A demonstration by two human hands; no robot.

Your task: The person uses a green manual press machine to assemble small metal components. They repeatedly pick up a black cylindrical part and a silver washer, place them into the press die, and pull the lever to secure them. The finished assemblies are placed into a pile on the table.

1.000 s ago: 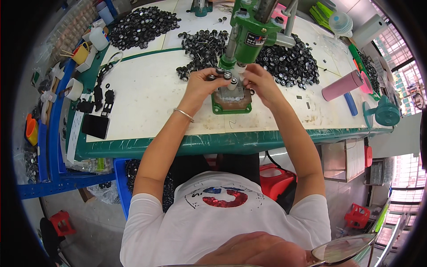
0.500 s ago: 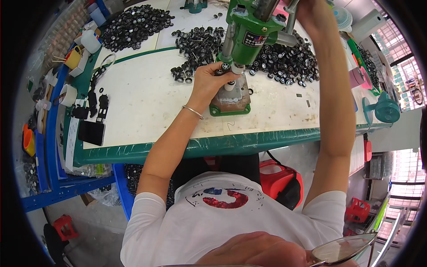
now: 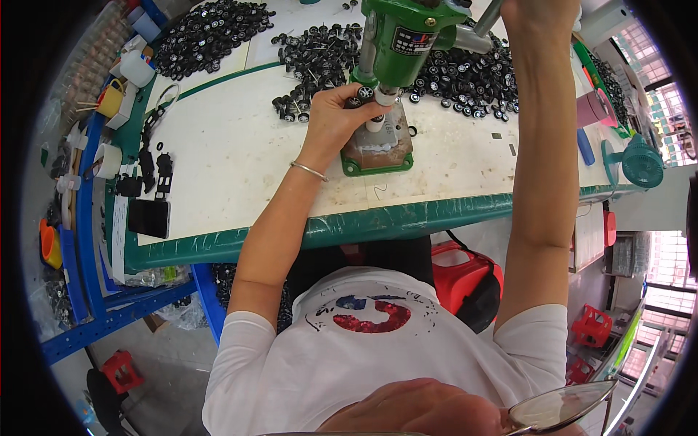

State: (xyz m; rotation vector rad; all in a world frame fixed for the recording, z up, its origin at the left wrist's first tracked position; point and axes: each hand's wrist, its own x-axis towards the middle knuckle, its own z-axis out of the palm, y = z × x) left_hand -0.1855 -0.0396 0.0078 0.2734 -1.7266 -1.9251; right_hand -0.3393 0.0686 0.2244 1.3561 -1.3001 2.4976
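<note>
A green hand press (image 3: 407, 43) stands on the table with a metal base plate (image 3: 392, 145). My left hand (image 3: 336, 116) is at the press, thumb and fingers closed on small black toy wheels (image 3: 366, 93) with silver spoked faces. Just beside those wheels is the press's metal ram (image 3: 385, 96), above a pale round post (image 3: 375, 124). Up at the right, my right hand (image 3: 542, 18) is closed at the end of the press's lever (image 3: 488, 16); its fingers are partly hidden and cut off by the top edge.
Heaps of black wheels, some on axles, lie behind the press (image 3: 320, 62), to its right (image 3: 465, 83) and far left (image 3: 211, 36). A dark phone (image 3: 148, 218) and black plastic parts (image 3: 164, 174) lie at left. A teal fan (image 3: 643, 160) stands at right.
My right hand and the lever have swung outward to the right and nearer relative to the press. My left hand stays at the ram with the wheels. The whole view has shifted slightly.
</note>
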